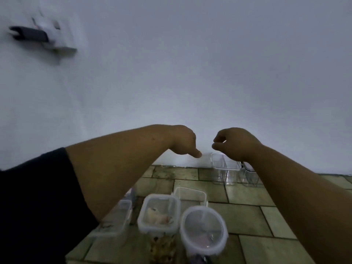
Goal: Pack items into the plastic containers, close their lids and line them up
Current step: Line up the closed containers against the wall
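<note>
My left hand (183,141) and my right hand (235,142) hang in the air in front of the white wall, a short gap between them, fingers curled and holding nothing I can see. The left thumb points towards the right hand. Below them, near me, stand a lidded square container (159,212) with pale items inside, a lidded round container (203,228), and a rectangular container (116,220) partly hidden by my left forearm. A clear container (190,194) sits just behind the square one. Two clear containers (224,168) stand by the wall, under my right hand.
The containers stand on a green tiled surface (253,212) that meets the white wall (171,73). A wall socket with a dark plug (38,35) is at the upper left. My dark sleeve (34,206) fills the lower left.
</note>
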